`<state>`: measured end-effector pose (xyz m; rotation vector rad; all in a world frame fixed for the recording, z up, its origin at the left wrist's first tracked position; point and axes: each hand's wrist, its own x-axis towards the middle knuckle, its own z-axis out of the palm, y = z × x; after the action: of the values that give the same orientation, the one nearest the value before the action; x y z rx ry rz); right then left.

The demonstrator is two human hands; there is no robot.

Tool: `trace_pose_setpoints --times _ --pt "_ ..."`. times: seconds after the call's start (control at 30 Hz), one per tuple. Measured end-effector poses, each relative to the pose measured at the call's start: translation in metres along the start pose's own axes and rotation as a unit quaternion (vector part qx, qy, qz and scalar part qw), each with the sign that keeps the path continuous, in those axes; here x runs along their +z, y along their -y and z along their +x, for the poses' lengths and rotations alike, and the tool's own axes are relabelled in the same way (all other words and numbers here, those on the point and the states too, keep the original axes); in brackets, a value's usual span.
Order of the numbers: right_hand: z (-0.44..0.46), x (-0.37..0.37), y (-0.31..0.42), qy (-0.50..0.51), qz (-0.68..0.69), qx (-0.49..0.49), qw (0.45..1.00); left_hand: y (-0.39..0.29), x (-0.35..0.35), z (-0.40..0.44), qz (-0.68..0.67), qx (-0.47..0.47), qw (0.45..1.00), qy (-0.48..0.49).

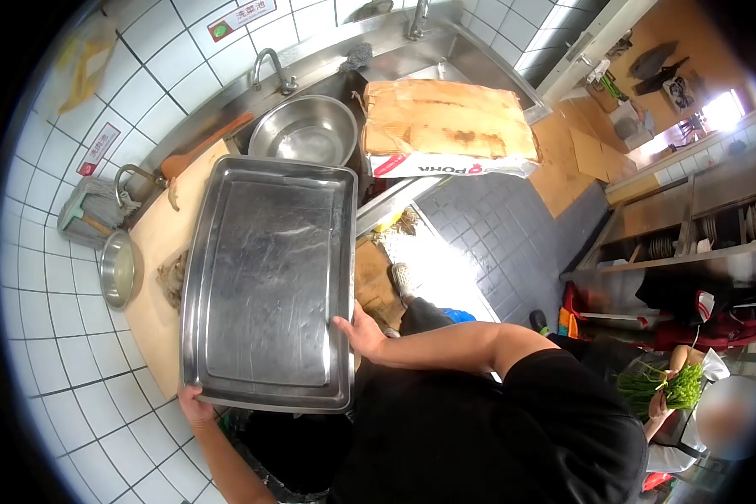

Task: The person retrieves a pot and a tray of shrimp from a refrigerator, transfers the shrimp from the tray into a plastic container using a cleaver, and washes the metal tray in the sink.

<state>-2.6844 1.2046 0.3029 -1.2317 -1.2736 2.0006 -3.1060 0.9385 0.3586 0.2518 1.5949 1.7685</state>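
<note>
A large rectangular metal tray (269, 269) with a raised rim is held in front of me by both hands. My left hand (196, 406) grips its lower left corner, the fingers hidden beneath. On the opposite edge, my right hand (363, 333) has its thumb over the rim and its other fingers out of sight underneath. Wet streaks shine on the tray's surface. Under and behind it lies a wooden cutting board (155, 286), with something brownish partly covered at the tray's left edge.
A steel bowl (304, 126) and a stained cardboard box (445, 122) rest by the sinks. A smaller bowl (121, 270) stands at the left wall. Below me is a black-lined bin (290, 449). At right, another person holds green stalks (664, 386).
</note>
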Motion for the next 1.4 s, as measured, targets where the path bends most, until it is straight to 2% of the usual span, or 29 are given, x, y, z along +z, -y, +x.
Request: trace_pose_setpoints --times 0.07,0.27,0.37,0.47,0.57,0.77,0.83,0.93,1.07,1.17,1.37,1.4 --pt "0.001 -0.001 -0.002 0.002 -0.001 0.003 1.0 -0.002 -0.004 0.003 0.008 -0.005 1.0 0.005" --pt "0.01 0.004 -0.023 0.007 0.024 0.012 1.0 -0.03 0.042 -0.008 0.004 0.02 0.999 0.034" --pt "0.011 0.005 -0.023 0.006 0.009 0.01 1.0 -0.037 0.042 -0.001 0.024 0.031 0.999 0.037" --pt "0.01 0.004 -0.017 0.009 0.003 0.008 1.0 -0.046 0.035 0.006 0.044 0.0 0.998 0.048" --pt "0.012 0.005 -0.016 0.007 0.007 0.007 1.0 -0.05 0.027 0.012 0.061 0.03 0.996 0.058" --pt "0.02 0.01 -0.014 0.011 0.024 0.01 1.0 -0.086 0.091 -0.002 0.094 0.018 0.995 0.024" --pt "0.026 0.013 -0.021 0.011 0.034 -0.001 0.999 -0.098 0.113 -0.002 0.11 0.039 0.992 0.049" --pt "0.029 0.014 -0.016 0.009 0.024 0.006 1.0 -0.11 0.119 0.004 0.128 0.052 0.988 0.066" --pt "0.026 0.015 -0.003 -0.005 0.081 -0.019 0.997 -0.131 0.12 0.018 0.159 0.051 0.984 0.067" --pt "0.034 0.021 -0.003 0.002 0.108 -0.015 0.994 -0.161 0.17 0.005 0.182 0.061 0.976 0.103" --pt "0.037 0.029 0.006 0.011 0.099 -0.01 0.995 -0.234 0.241 0.004 0.282 0.092 0.949 0.104" --pt "0.035 0.027 0.014 0.014 0.097 -0.006 0.995 -0.243 0.25 0.006 0.287 0.118 0.947 0.081"
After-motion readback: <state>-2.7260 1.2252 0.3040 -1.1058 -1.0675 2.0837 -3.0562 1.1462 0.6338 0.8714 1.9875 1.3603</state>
